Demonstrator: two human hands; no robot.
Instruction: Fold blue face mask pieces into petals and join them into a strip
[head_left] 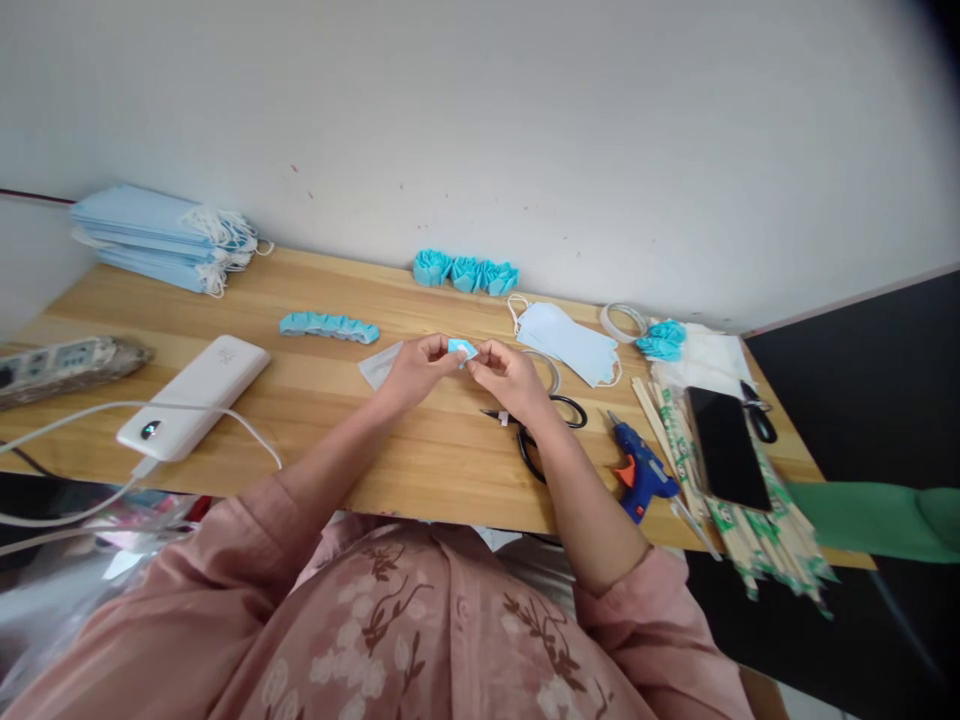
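Blue piece (463,348), left hand (415,372) and right hand (513,380) pinching it, wooden table (435,465), pale wall (480,120)

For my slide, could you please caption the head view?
Left fingers and right fingers pinch a blue piece over the wooden table.

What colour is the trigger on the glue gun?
The trigger is orange, seen best in the head view.

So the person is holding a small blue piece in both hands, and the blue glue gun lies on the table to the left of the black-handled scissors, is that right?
Not quite: the blue glue gun lies to the right of the black-handled scissors, as the head view shows. The left hand and right hand do hold the small blue piece.
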